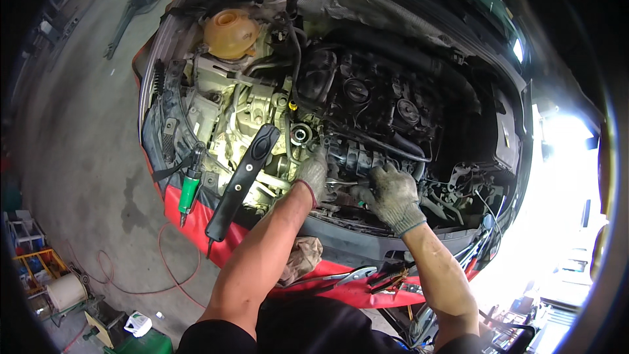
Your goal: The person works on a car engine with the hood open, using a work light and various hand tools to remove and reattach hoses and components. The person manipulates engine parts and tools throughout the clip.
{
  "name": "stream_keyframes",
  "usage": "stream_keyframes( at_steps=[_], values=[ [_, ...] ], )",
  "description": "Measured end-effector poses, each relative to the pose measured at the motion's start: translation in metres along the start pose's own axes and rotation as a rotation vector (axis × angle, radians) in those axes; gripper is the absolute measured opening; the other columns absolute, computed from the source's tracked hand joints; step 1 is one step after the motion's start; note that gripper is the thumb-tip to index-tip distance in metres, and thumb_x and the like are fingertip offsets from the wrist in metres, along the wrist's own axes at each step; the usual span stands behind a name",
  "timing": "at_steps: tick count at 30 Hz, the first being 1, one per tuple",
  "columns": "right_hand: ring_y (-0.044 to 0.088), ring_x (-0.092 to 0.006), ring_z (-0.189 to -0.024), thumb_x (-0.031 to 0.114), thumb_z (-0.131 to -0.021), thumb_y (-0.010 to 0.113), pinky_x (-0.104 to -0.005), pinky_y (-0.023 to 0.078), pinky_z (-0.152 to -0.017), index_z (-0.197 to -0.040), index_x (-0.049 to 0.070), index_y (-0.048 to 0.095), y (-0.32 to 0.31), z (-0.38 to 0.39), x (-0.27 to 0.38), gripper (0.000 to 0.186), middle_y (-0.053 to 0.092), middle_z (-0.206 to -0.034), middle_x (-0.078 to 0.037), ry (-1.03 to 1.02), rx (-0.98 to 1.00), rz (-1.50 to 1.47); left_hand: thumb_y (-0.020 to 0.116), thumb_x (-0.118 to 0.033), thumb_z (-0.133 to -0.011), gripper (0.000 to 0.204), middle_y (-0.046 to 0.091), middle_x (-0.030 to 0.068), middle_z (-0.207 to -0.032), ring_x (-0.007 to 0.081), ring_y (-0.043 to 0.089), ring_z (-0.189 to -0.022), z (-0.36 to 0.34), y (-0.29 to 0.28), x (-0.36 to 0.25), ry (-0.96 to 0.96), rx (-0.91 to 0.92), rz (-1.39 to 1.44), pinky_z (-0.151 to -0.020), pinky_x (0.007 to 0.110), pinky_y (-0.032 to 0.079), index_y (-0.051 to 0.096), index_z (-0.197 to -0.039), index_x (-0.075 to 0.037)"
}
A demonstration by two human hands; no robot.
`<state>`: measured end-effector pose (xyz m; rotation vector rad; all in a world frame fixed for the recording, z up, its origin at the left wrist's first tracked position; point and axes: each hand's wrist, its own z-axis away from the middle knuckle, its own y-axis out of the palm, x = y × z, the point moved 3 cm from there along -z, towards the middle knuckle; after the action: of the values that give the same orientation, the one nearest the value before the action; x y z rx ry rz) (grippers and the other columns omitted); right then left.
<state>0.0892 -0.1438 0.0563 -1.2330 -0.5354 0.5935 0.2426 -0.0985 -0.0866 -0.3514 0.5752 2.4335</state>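
Both my hands wear knitted work gloves and reach into the front of a car's engine bay. My left hand (313, 174) points down among the pipes beside a round metal-rimmed opening (301, 134); its fingers are blurred and partly hidden. My right hand (395, 198) is closed, knuckles up, at the front of the black ribbed engine part (357, 158). A thin shiny metal bar (342, 182) lies between the hands, and its right end runs toward the right glove. What the right fingers hold is hidden.
A black work lamp (242, 180) leans over the left front edge, beside a green-bodied tool (189, 191). An orange coolant tank (230, 34) sits far left. A crumpled rag (303, 259) and pliers (357, 275) lie along the red bumper (386, 296). A hose (164, 269) crosses the floor.
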Motion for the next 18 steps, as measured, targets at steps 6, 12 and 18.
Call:
stream_keyframes(
  at_steps=[6,12,18],
  values=[
    [0.068,-0.0407,-0.091,0.057,-0.086,0.070,-0.0500,0.054,-0.078,-0.106,0.004,0.067,0.016,-0.019,-0.001,0.057,0.067,-0.104,-0.022,-0.031,-0.066,0.003,0.048,-0.052,-0.103,0.045,0.065,0.0034,-0.082,0.0173,0.057,-0.067,-0.026,-0.004,-0.001,0.085,0.020,0.069,-0.064,0.041,0.049,0.068,-0.095,-0.013],
    [0.068,-0.0409,-0.089,0.055,-0.084,0.072,-0.0504,0.054,-0.077,-0.099,0.004,0.069,0.019,-0.024,0.000,0.053,0.066,-0.101,-0.022,-0.034,-0.094,0.007,0.048,-0.049,-0.104,0.041,0.064,0.0033,-0.080,0.0181,0.058,-0.065,-0.023,-0.002,-0.005,0.045,0.000,0.150,-0.062,0.041,0.049,0.065,-0.095,-0.013],
    [0.068,-0.0403,-0.091,0.056,-0.084,0.071,-0.0500,0.055,-0.077,-0.100,0.005,0.069,0.019,-0.027,0.003,0.053,0.067,-0.102,-0.022,-0.036,-0.070,0.040,0.048,-0.053,-0.104,0.044,0.063,0.0031,-0.078,0.0175,0.057,-0.063,-0.032,-0.008,0.000,0.081,0.020,0.129,-0.056,0.039,0.051,0.066,-0.096,-0.014]
  ],
)
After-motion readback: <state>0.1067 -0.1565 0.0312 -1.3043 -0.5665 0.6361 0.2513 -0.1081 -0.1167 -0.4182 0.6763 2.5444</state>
